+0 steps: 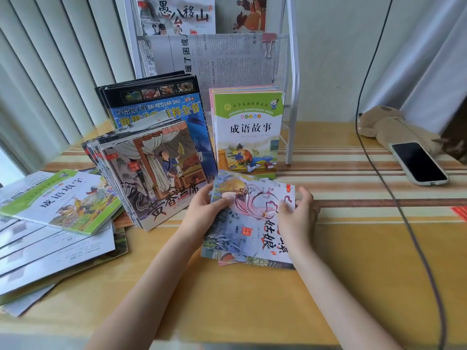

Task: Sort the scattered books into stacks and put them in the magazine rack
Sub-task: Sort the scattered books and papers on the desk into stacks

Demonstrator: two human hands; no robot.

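A small stack of picture books [252, 223], topped by a cover with a pink-robed figure, lies on the table in front of me. My left hand [204, 208] grips its left edge and my right hand [298, 213] grips its right edge. Behind it a green-topped book stack [249, 132] stands upright against the white wire magazine rack [290, 79]. Left of that lean a dark encyclopedia stack [156, 107] and a stack of thin story books [156, 178]. Loose books [58, 223] lie scattered at the far left.
The rack's upper pockets hold a story book [177, 16] and a newspaper [217, 54] with a pink clip. A phone [419, 162] and a brown plush toy [384, 125] lie at the right. A black cable [394, 198] crosses the striped tablecloth.
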